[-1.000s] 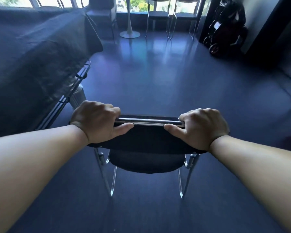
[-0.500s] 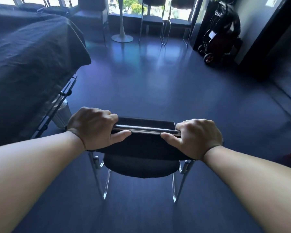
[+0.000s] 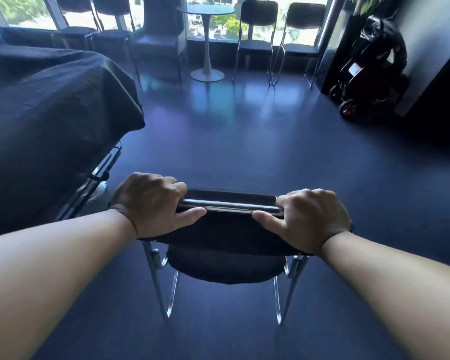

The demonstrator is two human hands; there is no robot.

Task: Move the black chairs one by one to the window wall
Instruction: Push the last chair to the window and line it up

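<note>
A black chair [image 3: 226, 261] with chrome legs stands in front of me, its back toward me. My left hand [image 3: 151, 201] grips the left end of the backrest's top edge, fingers curled over it and thumb along the near side. My right hand [image 3: 309, 216] grips the right end the same way. Far ahead is the window wall [image 3: 244, 24], where several black chairs stand: two to the right [image 3: 257, 29] [image 3: 302, 32] and others to the left [image 3: 109, 37].
A table under a black cloth [image 3: 50, 113] fills the left side, its metal frame close to my left hand. A white pedestal table [image 3: 207, 71] stands at the windows. A dark stroller [image 3: 369, 71] is parked at the right wall. Dark floor lies between.
The chair and I have moved toward the windows; the window wall and its chairs look closer and more of them shows. Both hands keep the same grip.
</note>
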